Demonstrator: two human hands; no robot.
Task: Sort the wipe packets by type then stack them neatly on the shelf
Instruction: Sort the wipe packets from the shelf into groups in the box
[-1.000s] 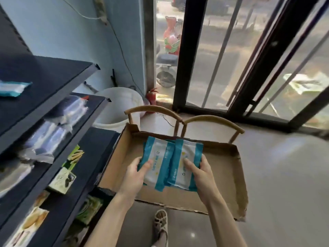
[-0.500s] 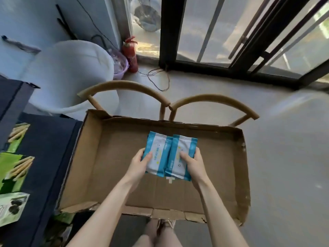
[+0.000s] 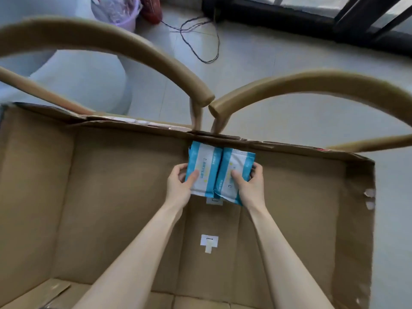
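At the far left a white tub (image 3: 78, 72) is sitting on the floor, with a purple bin (image 3: 121, 13) behind it. A curved wooden chair back (image 3: 116, 50) is arching over them. Below it a big cardboard box (image 3: 55, 197) is lying open. The person is reaching both bare arms into it.

The left hand (image 3: 178, 188) is gripping a blue and white wipe packet (image 3: 204, 170), thumb on top and fingers curled round its left edge. A second wipe packet (image 3: 237, 168) that looks the same is touching it. The right hand (image 3: 252, 186) is gripping that one, thumb on top and fingers curled round its right edge.

The two packets are sitting side by side in the middle of the box, near its far wall. It is hard to tell if they are touching the box floor.

A white sticker (image 3: 209, 240) is showing on the box floor between the arms. A black cord (image 3: 200, 39) is lying on the floor past the box. To the right a second chair back (image 3: 312, 82) is curving, and a black window frame (image 3: 289, 16) is running along the top.
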